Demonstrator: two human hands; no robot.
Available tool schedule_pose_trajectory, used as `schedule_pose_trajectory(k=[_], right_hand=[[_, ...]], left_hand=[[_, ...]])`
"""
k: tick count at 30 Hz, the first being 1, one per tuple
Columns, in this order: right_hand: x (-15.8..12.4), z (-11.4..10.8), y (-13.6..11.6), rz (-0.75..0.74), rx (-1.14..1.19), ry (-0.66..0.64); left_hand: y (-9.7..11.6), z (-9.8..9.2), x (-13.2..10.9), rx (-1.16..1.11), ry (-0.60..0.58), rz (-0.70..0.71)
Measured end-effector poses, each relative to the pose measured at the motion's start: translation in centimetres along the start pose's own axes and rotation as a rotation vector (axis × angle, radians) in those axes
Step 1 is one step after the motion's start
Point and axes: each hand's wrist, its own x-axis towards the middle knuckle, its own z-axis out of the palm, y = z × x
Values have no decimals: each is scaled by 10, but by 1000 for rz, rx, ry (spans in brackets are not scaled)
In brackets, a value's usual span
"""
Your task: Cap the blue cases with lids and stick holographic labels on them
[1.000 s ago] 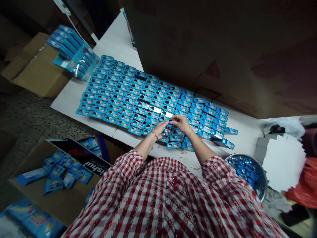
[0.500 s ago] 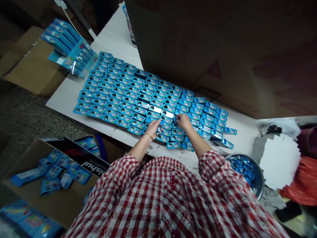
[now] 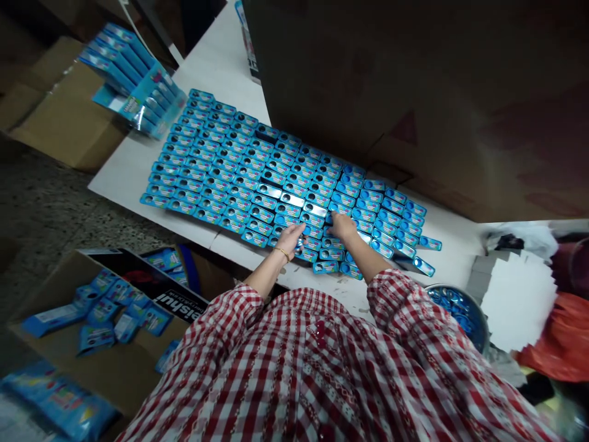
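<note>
Rows of small blue printed boxes (image 3: 216,175) lie side by side on the white table. Those at the left show dark round holes, while many at the right have blue round pieces in them. My left hand (image 3: 291,239), with a thin bracelet at its wrist, is curled over the near boxes around several small shiny blue pieces (image 3: 299,244). To its right, my right hand (image 3: 343,226) is pinched down at the hole of one box. Its fingertips cover whatever they grip.
A metal bowl (image 3: 483,334) of blue pieces stands at the table's right, by white card sheets (image 3: 519,301) and a red bag (image 3: 552,344). A large carton (image 3: 368,80) rises behind the rows. Filled display packs (image 3: 138,92) stand far left; an open carton (image 3: 73,368) holds blue packets below.
The view has shifted slightly, moving the scene a little to the right. Both hands stay near the same boxes, with my right fingers still pressed down at the rows.
</note>
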Motion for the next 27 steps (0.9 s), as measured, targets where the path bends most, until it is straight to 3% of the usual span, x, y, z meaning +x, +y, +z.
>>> schedule_pose_trajectory(k=[3,6,8,10,14,19,24,27], right_hand=[[-18,10,-4,-136,322,120],[-35,21,-11,-328,609,103],[-41,25,-10,-307,722,60],[-45,25,-1,-188,769,50],[-50,25,16,-52,477,99],[-40,28,2,38,18,15],[-19,25,-8,98,-104,-61],[-24,22,-3,87,-92,-40]], left_hand=[[-5,4,-3,64,1,19],[-10,9,-8,78,-43,21],[-11,11,-10,47,-98,-6],[-10,8,-12,-36,-152,-61],[0,-8,-14,-281,-202,-218],[8,-22,-17,-371,-213,-265],[4,-22,-18,-333,-230,-236],[1,-20,-17,-271,-232,-214]])
